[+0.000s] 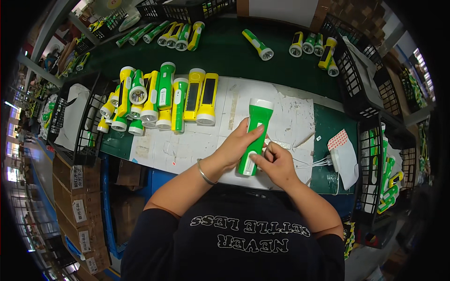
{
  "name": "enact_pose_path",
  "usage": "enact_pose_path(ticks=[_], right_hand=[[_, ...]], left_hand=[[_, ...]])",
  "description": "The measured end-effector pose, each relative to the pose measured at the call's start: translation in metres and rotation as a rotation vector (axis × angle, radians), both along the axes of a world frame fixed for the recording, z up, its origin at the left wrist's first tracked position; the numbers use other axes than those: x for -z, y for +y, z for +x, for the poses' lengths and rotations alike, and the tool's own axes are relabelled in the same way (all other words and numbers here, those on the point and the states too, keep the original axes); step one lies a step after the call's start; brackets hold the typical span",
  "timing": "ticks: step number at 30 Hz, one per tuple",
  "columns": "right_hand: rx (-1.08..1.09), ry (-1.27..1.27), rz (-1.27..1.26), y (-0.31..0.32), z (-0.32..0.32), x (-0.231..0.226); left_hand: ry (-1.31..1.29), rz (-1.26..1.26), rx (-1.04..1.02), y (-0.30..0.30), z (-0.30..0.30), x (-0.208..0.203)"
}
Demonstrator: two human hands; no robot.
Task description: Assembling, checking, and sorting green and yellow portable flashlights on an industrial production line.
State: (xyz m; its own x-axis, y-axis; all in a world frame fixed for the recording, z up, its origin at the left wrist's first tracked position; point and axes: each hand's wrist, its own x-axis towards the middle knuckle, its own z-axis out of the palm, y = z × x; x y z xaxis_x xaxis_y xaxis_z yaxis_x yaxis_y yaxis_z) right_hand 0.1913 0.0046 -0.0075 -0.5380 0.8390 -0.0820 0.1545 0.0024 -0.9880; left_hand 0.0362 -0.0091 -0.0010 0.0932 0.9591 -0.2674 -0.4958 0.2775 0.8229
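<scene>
A green flashlight point(259, 121) with a white head is held upright in front of me, its head pointing away. My left hand point(236, 146) wraps around its body from the left, thumb across the front. On the other side, my right hand point(277, 164) has curled fingers, and its thumb presses on the white panel near the tail. Thin white wires point(313, 164) run from beside the right hand toward a white box-like object point(344, 161) with a red-dotted flap. Whether the right fingers also grip a wire is hidden.
Yellow and green flashlights point(152, 93) are heaped at the left of a worn white board point(229, 100). More flashlights point(180, 35) lie along the far green tabletop point(225, 51). Black crates point(370, 173) stand at both sides. Cardboard boxes point(79, 206) are stacked lower left.
</scene>
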Motion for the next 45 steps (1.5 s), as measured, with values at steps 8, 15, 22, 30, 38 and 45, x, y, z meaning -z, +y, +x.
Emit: enact_pose_path(ticks=[8, 15, 22, 30, 38, 45], right_hand=[[0.06, -0.001, 0.129, 0.051, 0.029, -0.025], [-0.29, -0.23, 0.14, 0.062, 0.037, -0.059], [-0.218, -0.131, 0.061, 0.063, 0.055, -0.052], [-0.345, -0.075, -0.001, 0.07, 0.027, -0.042], [-0.037, -0.929, 0.559, 0.078, -0.015, 0.016], [-0.081, -0.093, -0.044, 0.076, 0.011, 0.003]], left_hand=[[0.221, 0.013, 0.2, -0.009, -0.011, -0.004], [1.383, 0.512, 0.324, -0.022, -0.029, -0.032], [1.636, 0.399, 0.39, -0.034, -0.071, -0.045], [1.198, 0.384, 0.452, -0.022, -0.056, -0.033], [0.633, 0.149, 0.198, -0.023, -0.051, 0.009], [0.972, 0.194, 0.074, -0.013, -0.044, 0.018]])
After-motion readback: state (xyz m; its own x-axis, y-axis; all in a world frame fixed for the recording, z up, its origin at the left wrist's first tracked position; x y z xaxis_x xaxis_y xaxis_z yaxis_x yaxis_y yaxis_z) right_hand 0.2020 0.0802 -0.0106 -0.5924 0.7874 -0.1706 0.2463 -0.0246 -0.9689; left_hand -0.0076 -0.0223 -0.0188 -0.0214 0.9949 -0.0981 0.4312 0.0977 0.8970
